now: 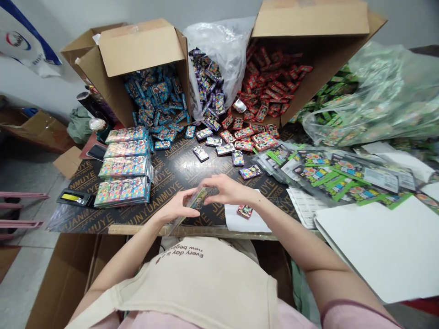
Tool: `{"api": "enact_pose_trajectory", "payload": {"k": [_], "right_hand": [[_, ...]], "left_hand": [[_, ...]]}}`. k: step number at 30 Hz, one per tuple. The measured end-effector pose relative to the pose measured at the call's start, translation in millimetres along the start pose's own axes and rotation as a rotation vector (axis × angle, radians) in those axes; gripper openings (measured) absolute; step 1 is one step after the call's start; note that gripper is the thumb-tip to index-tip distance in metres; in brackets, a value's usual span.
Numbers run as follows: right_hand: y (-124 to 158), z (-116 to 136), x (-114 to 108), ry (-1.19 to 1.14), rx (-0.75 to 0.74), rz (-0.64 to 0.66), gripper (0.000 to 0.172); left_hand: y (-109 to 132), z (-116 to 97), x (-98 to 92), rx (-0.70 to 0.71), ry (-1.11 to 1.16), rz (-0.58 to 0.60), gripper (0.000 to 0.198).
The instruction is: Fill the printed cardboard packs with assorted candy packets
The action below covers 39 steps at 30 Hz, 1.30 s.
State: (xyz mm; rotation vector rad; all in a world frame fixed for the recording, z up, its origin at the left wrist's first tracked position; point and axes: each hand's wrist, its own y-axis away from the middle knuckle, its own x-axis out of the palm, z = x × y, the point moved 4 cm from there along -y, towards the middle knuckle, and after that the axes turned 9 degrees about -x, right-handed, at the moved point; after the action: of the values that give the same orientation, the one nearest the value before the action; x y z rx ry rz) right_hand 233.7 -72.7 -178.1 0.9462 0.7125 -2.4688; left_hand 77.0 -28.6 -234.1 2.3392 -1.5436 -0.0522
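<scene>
My left hand (pixel 179 206) is closed round the lower left side of a clear plastic packet (pixel 196 199) with green and coloured print. From the right, my right hand (pixel 227 189) pinches the same packet near its upper edge. The packet is tilted, and its lower end hangs toward the table's front edge; what lies inside is partly hidden by my fingers. Under my right forearm, a small red box (pixel 244 210) lies on a white sheet (pixel 233 220). Loose purple boxes (pixel 250 172) and red boxes (pixel 244 145) lie beyond my hands.
Stacks of filled packets (pixel 121 192) stand at the left. Behind are a carton of blue boxes (pixel 142 50), a plastic bag of purple boxes (pixel 233 41) and a carton of red boxes (pixel 308 20). Printed green bags (pixel 343 169) and white card (pixel 387 242) cover the right side.
</scene>
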Motion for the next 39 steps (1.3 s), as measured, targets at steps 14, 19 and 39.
{"api": "enact_pose_trajectory", "payload": {"k": [14,19,39], "right_hand": [[9,-24,1,-0.054,0.236,-0.679,0.055],[8,-37,40,-0.660,0.318,-0.488,0.057],[52,-57,59,-0.641,0.512,-0.614,0.056]], "left_hand": [[1,0,-8.3,0.012,0.058,-0.265,0.041],[1,-3,-14.4,0.091,0.008,-0.427,0.039],[-27,54,-10.0,0.029,0.049,-0.292,0.051]]}}
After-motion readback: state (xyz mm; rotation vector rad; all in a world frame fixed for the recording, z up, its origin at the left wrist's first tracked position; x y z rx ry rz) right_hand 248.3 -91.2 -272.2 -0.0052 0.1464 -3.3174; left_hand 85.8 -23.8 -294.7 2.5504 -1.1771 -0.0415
